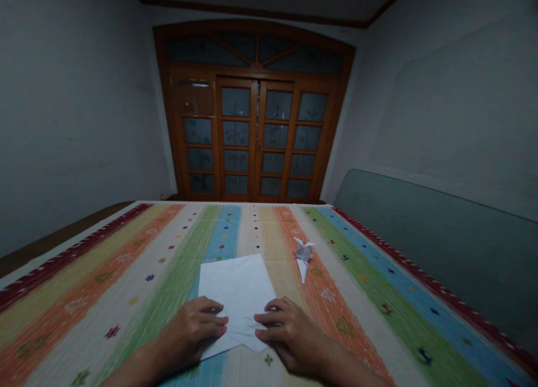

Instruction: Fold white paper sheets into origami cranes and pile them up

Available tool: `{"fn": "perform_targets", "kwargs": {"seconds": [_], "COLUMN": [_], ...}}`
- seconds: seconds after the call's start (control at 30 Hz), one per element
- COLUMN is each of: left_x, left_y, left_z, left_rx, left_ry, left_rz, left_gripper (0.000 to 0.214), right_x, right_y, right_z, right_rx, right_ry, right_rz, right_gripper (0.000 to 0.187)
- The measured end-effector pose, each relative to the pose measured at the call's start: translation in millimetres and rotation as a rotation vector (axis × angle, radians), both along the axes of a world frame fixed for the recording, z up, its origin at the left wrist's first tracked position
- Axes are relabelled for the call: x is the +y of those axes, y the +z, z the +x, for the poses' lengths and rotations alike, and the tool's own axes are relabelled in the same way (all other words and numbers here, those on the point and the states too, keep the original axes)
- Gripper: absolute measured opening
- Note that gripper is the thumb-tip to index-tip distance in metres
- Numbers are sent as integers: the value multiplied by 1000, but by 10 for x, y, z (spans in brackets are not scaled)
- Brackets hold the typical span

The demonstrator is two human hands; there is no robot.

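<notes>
A white sheet of paper [235, 280] lies on the striped tablecloth in front of me, its near edge folded and uneven. On its left side rests my left hand [193, 328], fingers curled with their tips on the paper and the thumb hidden beneath. My right hand [290, 333] grips the right near side the same way, fingertips pressed on the sheet. Small creases show between the two hands. Farther off to the right lies a small folded white paper figure [303, 253] with pointed ends, touched by neither hand.
A striped, patterned tablecloth [168, 286] covers the table. Beyond its far edge stands a wooden door [256, 140] with glass panes. A grey-green panel or backrest [420, 224] runs along the right side, and bare walls stand on both sides.
</notes>
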State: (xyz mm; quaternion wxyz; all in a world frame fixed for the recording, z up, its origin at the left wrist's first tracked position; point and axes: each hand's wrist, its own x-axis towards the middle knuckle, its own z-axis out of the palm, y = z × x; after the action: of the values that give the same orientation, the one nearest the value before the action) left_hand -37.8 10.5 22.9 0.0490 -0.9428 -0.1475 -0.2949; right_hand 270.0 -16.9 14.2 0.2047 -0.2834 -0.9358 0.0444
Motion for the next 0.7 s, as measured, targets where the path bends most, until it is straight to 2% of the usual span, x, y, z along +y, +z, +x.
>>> {"fn": "perform_targets", "kwargs": {"seconds": [0.23,0.7], "left_x": [-38,-18], "left_y": [32,-7], "left_z": [16,-5], "left_rx": [-13,-36], "left_ry": [16,15], "left_rz": [-29,-23], "left_gripper": [28,28], "right_x": [22,158], "right_y": [147,-111], "right_z": [66,265], "right_rx": [4,209], "right_ry": [64,39], "right_rz": [-32,-101], "right_gripper": [31,27]}}
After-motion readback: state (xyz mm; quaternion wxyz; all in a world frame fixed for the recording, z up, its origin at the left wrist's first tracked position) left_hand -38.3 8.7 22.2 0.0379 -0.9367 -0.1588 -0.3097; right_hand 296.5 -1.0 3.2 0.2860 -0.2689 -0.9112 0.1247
